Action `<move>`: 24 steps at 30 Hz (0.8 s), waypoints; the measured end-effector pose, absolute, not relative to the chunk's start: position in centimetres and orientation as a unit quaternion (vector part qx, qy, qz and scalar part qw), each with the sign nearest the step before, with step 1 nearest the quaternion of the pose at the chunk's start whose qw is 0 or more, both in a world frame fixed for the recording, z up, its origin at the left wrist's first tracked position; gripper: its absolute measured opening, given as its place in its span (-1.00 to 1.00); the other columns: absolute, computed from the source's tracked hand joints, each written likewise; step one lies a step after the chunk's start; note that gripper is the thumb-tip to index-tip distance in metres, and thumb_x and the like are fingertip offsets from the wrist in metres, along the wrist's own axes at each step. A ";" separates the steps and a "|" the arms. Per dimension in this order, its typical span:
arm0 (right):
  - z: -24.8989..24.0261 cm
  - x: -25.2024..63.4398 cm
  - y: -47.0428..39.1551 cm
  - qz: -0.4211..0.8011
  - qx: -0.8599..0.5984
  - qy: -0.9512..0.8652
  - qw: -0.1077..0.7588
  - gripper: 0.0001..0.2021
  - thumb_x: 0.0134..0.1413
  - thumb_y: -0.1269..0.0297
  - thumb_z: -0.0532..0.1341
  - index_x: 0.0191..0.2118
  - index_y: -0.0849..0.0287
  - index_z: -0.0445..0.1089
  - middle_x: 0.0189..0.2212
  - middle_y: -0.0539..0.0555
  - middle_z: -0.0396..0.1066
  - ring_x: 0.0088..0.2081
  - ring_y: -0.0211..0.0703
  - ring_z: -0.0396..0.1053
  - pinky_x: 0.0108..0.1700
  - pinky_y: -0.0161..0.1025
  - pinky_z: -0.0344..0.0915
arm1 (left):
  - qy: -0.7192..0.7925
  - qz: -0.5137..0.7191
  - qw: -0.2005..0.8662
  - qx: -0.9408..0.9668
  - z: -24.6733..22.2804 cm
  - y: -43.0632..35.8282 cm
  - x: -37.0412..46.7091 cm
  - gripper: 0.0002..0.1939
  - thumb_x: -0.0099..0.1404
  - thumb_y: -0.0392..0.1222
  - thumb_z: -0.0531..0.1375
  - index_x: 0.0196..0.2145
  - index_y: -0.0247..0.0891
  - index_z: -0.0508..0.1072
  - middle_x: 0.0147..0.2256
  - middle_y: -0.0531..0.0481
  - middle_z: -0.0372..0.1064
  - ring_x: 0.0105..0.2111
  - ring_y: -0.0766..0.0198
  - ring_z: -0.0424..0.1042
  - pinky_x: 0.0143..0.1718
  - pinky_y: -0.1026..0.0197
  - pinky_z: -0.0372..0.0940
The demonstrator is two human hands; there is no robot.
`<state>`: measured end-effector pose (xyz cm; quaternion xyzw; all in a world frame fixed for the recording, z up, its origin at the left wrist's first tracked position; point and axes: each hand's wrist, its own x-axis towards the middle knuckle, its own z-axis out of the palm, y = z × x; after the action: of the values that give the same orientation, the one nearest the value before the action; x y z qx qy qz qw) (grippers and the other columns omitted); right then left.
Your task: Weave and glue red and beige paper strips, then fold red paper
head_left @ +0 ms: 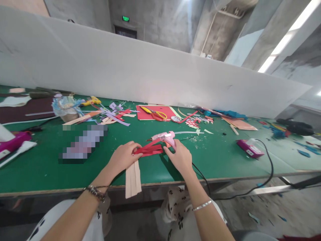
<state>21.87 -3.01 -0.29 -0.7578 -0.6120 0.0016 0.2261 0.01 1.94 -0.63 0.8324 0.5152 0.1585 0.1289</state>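
My left hand [125,154] is closed, its thumb and fingers pinching one end of some red paper strips [152,151] just above the green table. Below that hand lie several beige paper strips [133,179], reaching past the table's front edge. My right hand [180,156] is curled around the handle of a pink glue gun [162,136]. The gun's nozzle points left, over the red strips, and a whitish glue stick [189,133] juts out of its back end. Where the right fingertips meet the handle is partly hidden.
Yellow-handled scissors [156,113] rest on red paper sheets [144,116]. Paper scraps [116,113] and a yellow glue gun [92,101] lie left of them. A purple tissue pack [249,149] sits right, beside a black cable [270,167]. A white partition [150,73] runs behind.
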 end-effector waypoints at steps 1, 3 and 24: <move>-0.3 21.9 -3.0 0.003 -0.758 -0.611 0.230 -0.69 0.04 0.00 0.06 -0.21 0.11 0.23 -0.32 0.03 0.40 -0.31 -0.15 0.37 -0.47 -0.34 0.03 | 0.510 0.161 0.133 0.834 -0.7 1.9 0.1 -0.71 0.14 0.01 0.05 -0.27 -0.15 0.42 -0.39 -0.02 0.33 -0.46 0.22 0.34 -0.49 0.26 0.10; -0.2 21.9 -3.0 0.009 -0.758 -0.607 0.238 -0.69 0.04 -0.01 0.07 -0.22 0.11 0.24 -0.33 0.03 0.40 -0.32 -0.14 0.37 -0.48 -0.34 0.02 | 0.504 0.170 0.142 0.835 -0.6 1.9 0.1 -0.75 0.15 -0.01 0.04 -0.33 -0.16 0.42 -0.40 -0.01 0.34 -0.45 0.22 0.33 -0.48 0.27 0.10; -1.0 21.1 -2.9 0.012 -0.731 -0.651 0.204 -0.70 0.03 0.00 0.08 -0.22 0.11 0.23 -0.32 0.01 0.39 -0.32 -0.18 0.36 -0.45 -0.34 0.02 | 0.515 0.242 0.248 0.784 0.1 0.9 -1.6 -0.65 0.24 -0.03 -0.07 -0.07 -0.18 0.21 -0.36 0.06 0.41 -0.47 0.24 0.38 -0.38 0.25 0.20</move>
<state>21.07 -2.88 -0.96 -0.7306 -0.6514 0.0125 0.2044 -1.55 0.93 0.09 0.7837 0.5152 0.2424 0.2482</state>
